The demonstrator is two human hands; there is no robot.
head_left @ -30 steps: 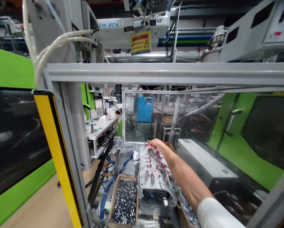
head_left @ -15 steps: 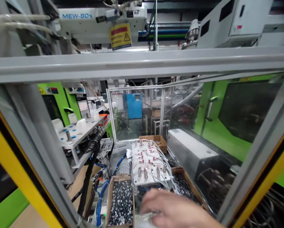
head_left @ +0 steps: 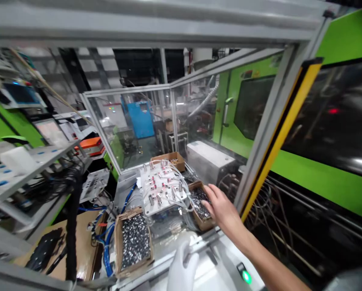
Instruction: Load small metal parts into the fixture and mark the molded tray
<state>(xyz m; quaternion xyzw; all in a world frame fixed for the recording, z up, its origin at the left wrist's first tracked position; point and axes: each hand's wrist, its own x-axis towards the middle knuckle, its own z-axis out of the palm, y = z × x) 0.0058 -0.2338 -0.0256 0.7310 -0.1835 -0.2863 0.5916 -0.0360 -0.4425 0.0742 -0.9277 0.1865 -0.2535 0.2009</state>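
My right hand [head_left: 219, 204], bare, reaches over the edge of the right cardboard box [head_left: 207, 224], which holds small dark metal parts [head_left: 198, 199]. Its fingers are stretched and apart, with nothing visible in them. In a white glove, my left hand [head_left: 183, 270] is low in the middle of the view, thumb apart from the fingers, and I see nothing in it. Between the boxes, beyond my hands, stands a white fixture plate [head_left: 150, 208] with metal pins, red-marked fittings and clear tubes. A left cardboard box [head_left: 118, 246] is full of small shiny parts [head_left: 135, 240].
A green-lit button [head_left: 246, 276] sits on the white front surface [head_left: 229, 266]. A yellow-and-black post strip [head_left: 285, 133] rises at the right. Blue hoses [head_left: 107, 250] run left of the left box. Another cardboard box [head_left: 177, 163] stands behind the plate, near clear panels.
The view has swung right and downward. My right hand has gone from in front of the plate to over the right box. My gloved left hand now shows plainly.
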